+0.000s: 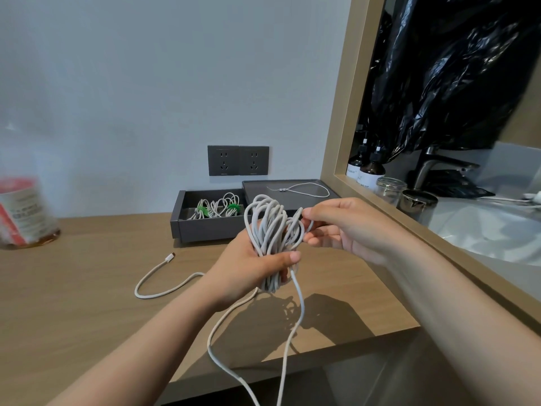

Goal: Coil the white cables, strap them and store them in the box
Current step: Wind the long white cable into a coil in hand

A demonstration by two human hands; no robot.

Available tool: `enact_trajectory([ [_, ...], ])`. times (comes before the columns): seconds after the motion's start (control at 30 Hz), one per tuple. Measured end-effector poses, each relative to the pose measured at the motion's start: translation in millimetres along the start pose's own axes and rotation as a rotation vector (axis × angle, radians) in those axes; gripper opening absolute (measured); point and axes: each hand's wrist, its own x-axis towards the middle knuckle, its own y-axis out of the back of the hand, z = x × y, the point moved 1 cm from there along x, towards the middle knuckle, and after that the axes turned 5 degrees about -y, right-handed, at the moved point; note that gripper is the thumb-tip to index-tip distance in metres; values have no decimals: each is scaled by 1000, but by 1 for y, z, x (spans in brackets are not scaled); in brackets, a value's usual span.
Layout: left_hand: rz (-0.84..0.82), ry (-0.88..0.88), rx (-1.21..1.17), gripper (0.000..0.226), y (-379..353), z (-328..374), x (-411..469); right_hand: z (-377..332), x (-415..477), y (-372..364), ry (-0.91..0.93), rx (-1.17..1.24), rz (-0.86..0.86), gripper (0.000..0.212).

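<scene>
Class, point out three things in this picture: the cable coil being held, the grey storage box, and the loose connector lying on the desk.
cable coil (270, 227): head view, on the bunched loops above the left hand.
grey storage box (205, 228): head view, on its front wall.
loose connector (169, 257): head view, on the plug tip.

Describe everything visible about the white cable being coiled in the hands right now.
The white cable is a long, thin, round cord, matte and slightly grey-white. Most of it is gathered into loose upright loops gripped by the left hand, thumb across the bundle. The right hand pinches a loop at the bundle's side. Two strands hang below the desk edge; another trails across the desk, ending in a white connector.
</scene>
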Motion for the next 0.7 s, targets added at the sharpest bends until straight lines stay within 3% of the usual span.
enact_trajectory([
  [0.2, 24, 28, 17, 19, 1, 2, 4, -4, 1, -1, 6, -13, -10, 17],
  [0.37, -21, 37, -174, 22, -1, -1, 4, -4, 1, 0, 14, -13, -30, 17],
  [0.47, 26, 75, -278, 17, -2, -6, 4, -6, 2, 0, 26, 0, -40, 18],
  [0.7, 199, 66, -261, 4, 3, -13, 7, -8, 1, 9, 77, -15, 59, 20],
])
